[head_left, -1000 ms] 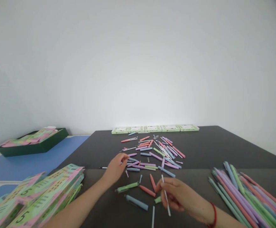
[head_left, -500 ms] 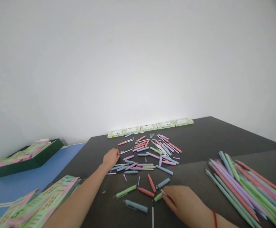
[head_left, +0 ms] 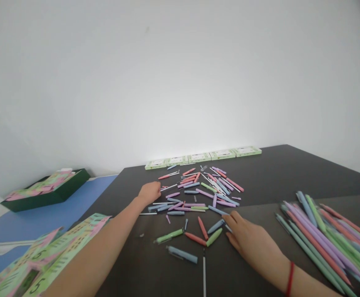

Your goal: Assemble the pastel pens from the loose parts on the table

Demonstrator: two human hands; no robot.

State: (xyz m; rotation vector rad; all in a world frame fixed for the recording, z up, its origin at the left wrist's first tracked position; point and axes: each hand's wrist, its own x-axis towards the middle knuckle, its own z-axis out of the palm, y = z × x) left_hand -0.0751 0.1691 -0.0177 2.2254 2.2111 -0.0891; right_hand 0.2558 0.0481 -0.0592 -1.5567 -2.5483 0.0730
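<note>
My left hand (head_left: 149, 192) is closed at the left edge of the scattered pen parts, beside a white refill (head_left: 169, 187); its fingers hide whatever may be in them. My right hand (head_left: 254, 241), with a red cord on the wrist, has its thumb and forefinger around a small pale pen part (head_left: 228, 227). The forefinger's tip lies at the end of a blue pen barrel (head_left: 217, 210). Left of this hand are another blue barrel (head_left: 216, 226), a green barrel (head_left: 214, 237), two red barrels (head_left: 203, 228) and a white refill (head_left: 204, 274).
Several long pastel pens (head_left: 322, 243) lie in a bunch at right. Flat pale-green boxes (head_left: 199, 157) line the wall at the back. Printed green-pink packets (head_left: 65, 243) lie at lower left. Behind them, a dark green box (head_left: 48, 196) holds more packets on a blue surface (head_left: 74, 196).
My right hand has moved up and away from the green barrel, which now shows whole. The small pale part has moved with it. My left hand stays by the refill; the view has shifted slightly.
</note>
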